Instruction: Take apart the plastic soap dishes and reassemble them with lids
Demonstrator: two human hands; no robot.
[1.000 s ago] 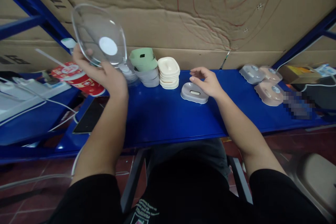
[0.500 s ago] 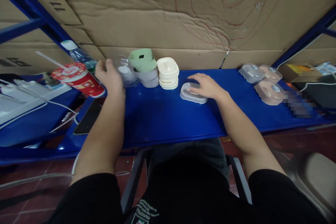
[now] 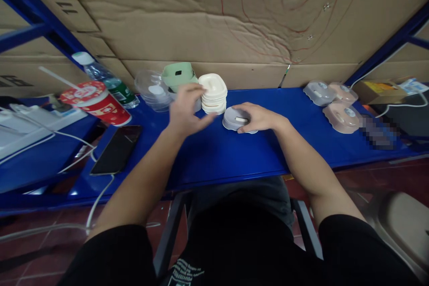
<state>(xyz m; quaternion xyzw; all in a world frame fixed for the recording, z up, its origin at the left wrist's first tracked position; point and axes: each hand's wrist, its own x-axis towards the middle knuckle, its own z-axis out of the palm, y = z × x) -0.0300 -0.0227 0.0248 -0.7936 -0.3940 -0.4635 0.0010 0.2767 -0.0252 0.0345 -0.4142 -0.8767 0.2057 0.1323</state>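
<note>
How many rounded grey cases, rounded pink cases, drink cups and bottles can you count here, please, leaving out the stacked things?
Grey cases: 2
Pink cases: 2
Drink cups: 1
Bottles: 1
Total: 6

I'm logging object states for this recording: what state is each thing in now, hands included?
Cream pieces: stacked
Gray container: on the table
Left hand: open, blurred, at the cream pieces; contact unclear
Right hand: curled around the gray container
Green tray: topmost in its stack
Red cup: lidded, straw in
Plastic bottle: capped
Smartphone: lying flat, screen dark
</note>
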